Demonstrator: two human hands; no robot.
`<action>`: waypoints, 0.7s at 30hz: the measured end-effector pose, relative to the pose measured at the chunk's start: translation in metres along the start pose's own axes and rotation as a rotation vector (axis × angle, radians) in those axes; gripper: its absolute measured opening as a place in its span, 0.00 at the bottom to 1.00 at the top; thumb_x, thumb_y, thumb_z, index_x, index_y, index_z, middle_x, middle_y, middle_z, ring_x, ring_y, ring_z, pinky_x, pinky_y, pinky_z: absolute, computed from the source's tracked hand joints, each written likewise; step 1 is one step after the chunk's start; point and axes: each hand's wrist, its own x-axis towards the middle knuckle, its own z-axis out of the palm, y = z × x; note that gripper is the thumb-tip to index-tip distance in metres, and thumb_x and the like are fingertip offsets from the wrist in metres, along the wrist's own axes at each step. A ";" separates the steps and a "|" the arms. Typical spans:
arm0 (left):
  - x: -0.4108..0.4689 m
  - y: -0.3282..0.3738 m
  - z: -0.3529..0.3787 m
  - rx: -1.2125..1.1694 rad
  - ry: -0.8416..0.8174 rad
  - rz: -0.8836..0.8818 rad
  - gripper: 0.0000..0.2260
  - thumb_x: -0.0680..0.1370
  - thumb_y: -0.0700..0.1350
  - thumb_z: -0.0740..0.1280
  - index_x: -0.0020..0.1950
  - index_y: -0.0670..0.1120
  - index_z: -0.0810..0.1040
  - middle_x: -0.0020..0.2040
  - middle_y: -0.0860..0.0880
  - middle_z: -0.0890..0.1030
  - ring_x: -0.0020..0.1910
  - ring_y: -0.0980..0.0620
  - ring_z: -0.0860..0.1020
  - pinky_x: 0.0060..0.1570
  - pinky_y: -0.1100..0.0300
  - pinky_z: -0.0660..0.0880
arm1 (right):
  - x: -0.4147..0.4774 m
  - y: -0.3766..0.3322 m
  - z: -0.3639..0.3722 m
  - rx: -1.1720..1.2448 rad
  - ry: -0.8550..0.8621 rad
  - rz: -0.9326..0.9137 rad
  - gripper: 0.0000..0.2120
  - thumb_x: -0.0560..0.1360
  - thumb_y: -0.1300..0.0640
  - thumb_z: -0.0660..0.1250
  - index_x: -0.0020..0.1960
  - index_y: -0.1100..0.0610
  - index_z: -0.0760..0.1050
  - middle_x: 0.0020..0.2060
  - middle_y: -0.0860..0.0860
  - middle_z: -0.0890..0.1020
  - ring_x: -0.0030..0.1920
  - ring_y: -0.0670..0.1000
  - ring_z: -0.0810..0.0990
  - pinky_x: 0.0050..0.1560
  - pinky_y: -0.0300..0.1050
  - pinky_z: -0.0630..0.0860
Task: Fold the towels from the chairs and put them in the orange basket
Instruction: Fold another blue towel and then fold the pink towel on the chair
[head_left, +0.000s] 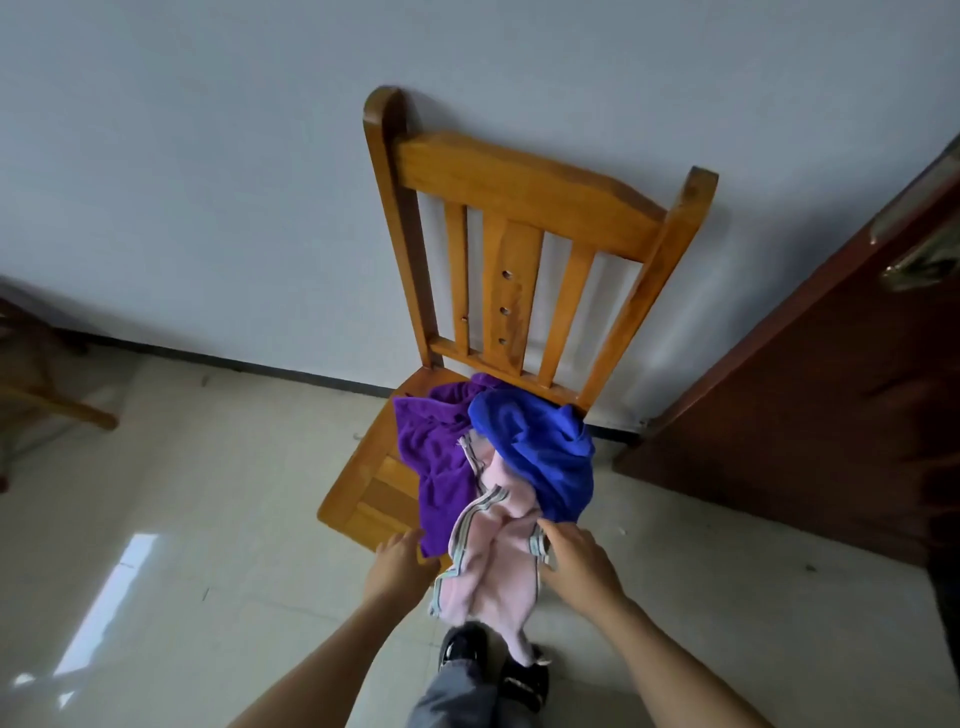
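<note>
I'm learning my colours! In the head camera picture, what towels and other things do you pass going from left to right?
purple fluffy towel → pink towel with striped edges → bright blue towel → dark brown wooden door

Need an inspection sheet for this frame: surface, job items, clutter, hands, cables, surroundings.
Surface: wooden chair seat, backed to the wall.
Job's things: purple towel, blue towel, pink towel heaped on the seat, unfolded; pink one hangs over the front edge; orange basket not in view.
Clutter: nothing seen.
Hands: right hand pinches the pink towel's edge; left hand at its other side, grip unclear.
Cables: nothing seen.
Surroundings: tiled floor, brown door at right.
</note>
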 end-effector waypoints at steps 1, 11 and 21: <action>0.012 0.002 0.004 0.008 0.017 0.000 0.25 0.77 0.51 0.65 0.72 0.47 0.65 0.70 0.47 0.69 0.68 0.45 0.66 0.63 0.56 0.66 | 0.011 0.003 0.003 -0.034 -0.017 -0.026 0.28 0.76 0.55 0.62 0.74 0.51 0.57 0.65 0.53 0.70 0.64 0.56 0.69 0.59 0.46 0.69; 0.132 0.034 0.095 -0.133 -0.011 0.093 0.24 0.77 0.52 0.64 0.72 0.50 0.65 0.65 0.47 0.75 0.64 0.47 0.72 0.58 0.57 0.68 | 0.145 0.031 0.070 -0.144 -0.005 -0.084 0.25 0.78 0.56 0.60 0.73 0.52 0.59 0.70 0.55 0.63 0.66 0.57 0.68 0.61 0.49 0.68; 0.112 0.023 0.069 -0.402 0.053 0.101 0.09 0.75 0.39 0.66 0.35 0.46 0.72 0.28 0.53 0.70 0.30 0.57 0.66 0.35 0.61 0.63 | 0.142 0.004 0.059 0.310 0.113 -0.054 0.10 0.76 0.65 0.59 0.56 0.64 0.73 0.52 0.59 0.80 0.55 0.58 0.76 0.47 0.43 0.67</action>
